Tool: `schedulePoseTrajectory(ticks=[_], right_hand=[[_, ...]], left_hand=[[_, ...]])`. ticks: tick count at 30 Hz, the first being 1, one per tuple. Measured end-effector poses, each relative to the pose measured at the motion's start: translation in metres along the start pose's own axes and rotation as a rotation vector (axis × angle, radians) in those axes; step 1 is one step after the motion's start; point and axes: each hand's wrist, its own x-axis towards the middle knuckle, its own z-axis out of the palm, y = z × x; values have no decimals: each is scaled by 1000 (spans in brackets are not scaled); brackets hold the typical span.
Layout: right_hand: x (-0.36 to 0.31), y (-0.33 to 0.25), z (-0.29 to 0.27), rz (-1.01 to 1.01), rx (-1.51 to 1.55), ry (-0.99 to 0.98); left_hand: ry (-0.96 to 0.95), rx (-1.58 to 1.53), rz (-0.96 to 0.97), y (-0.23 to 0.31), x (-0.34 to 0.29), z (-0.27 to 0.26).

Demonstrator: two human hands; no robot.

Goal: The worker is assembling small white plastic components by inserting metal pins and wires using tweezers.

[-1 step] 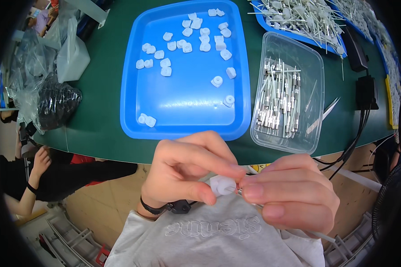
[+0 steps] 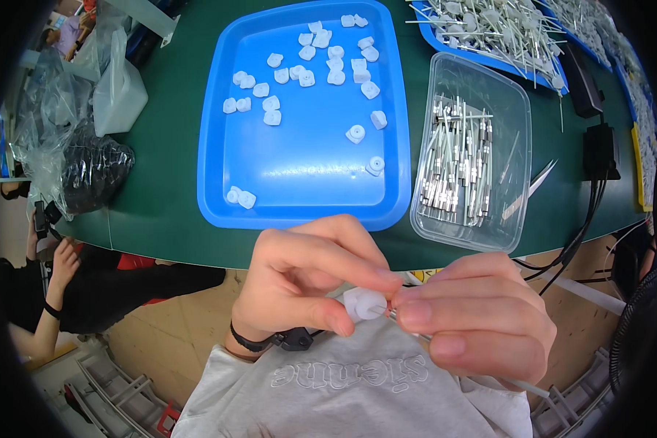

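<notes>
Between the thumb and forefinger of my left hand (image 2: 310, 270) is a small white plastic cap (image 2: 365, 304), held just off the table's near edge. My right hand (image 2: 482, 314) pinches a thin rod with a metal end (image 2: 393, 314). That metal end meets the cap's round face, and I cannot tell how deep it sits. The rod's pale tail (image 2: 525, 387) sticks out below my right hand. More white caps (image 2: 336, 77) lie scattered in a blue tray (image 2: 206, 146) ahead of my left hand. Beyond my right hand, a clear plastic box (image 2: 515, 80) holds several metal-ended rods (image 2: 456, 164).
Tweezers (image 2: 540, 177) lie beside the clear box. A blue tray (image 2: 547, 80) heaped with capped rods stands at the far right, near a black adapter (image 2: 600, 150) with cables. Plastic bags (image 2: 66, 139) crowd the table's left. Another person's hand (image 2: 66, 261) is at the left.
My hands, the cap and the rod look unmoved. At the left, the other person's hand and arm have shifted slightly, and a dark object near it sits a little differently.
</notes>
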Motion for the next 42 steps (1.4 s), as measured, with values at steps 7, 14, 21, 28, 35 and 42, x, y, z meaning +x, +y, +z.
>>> schedulePoseTrajectory(ticks=[7, 14, 21, 28, 35, 42], right_hand=[[6, -2, -14, 8, 24, -127], [4, 3, -16, 27, 70, -183], [0, 10, -12, -9, 52, -102], [-3, 16, -2, -26, -7, 7], [-7, 24, 9, 35, 85, 214], [-12, 27, 15, 60, 144, 280]], left_hand=[[-35, 248, 53, -1, 6, -1], [87, 256, 0, 4, 2, 7], [51, 526, 12, 7, 9, 7], [57, 382, -116, 11, 8, 9], [57, 518, 67, 5, 10, 11], [183, 504, 86, 0, 5, 18]])
